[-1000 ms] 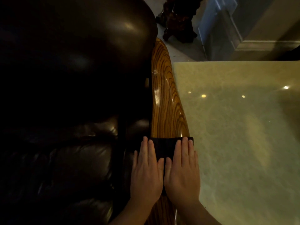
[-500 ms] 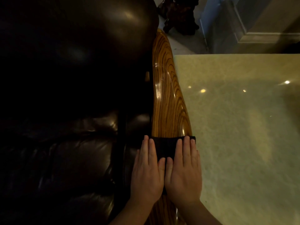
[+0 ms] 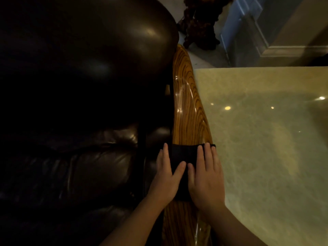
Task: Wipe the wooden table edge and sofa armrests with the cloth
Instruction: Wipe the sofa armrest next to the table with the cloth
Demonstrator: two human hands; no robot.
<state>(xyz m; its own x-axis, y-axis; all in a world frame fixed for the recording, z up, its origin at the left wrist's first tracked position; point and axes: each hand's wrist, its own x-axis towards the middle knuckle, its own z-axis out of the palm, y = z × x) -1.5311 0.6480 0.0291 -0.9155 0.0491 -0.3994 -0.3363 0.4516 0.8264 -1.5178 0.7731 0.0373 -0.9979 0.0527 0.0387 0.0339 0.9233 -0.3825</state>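
A dark cloth (image 3: pixel 182 153) lies across the glossy striped wooden table edge (image 3: pixel 188 110), which runs up the middle of the view. My left hand (image 3: pixel 166 176) presses flat on the cloth's left side, fingers straight. Beside it, my right hand (image 3: pixel 205 176) presses flat on the right side, its fingertips at the cloth's far hem. The thumbs nearly touch. Most of the cloth is hidden under both palms. A dark leather sofa armrest (image 3: pixel 99 55) bulges just left of the wooden edge.
A pale green marble tabletop (image 3: pixel 266 139) fills the right side, glossy with light reflections. Dark sofa cushions (image 3: pixel 71 166) lie at the lower left. Beyond the table stand a dark carved wooden stand (image 3: pixel 200 23) and a wall corner with baseboard (image 3: pixel 284 48).
Both hands with the cloth have slid a little farther along the wooden edge, away from me. The hands have spread slightly apart, showing more cloth between them.
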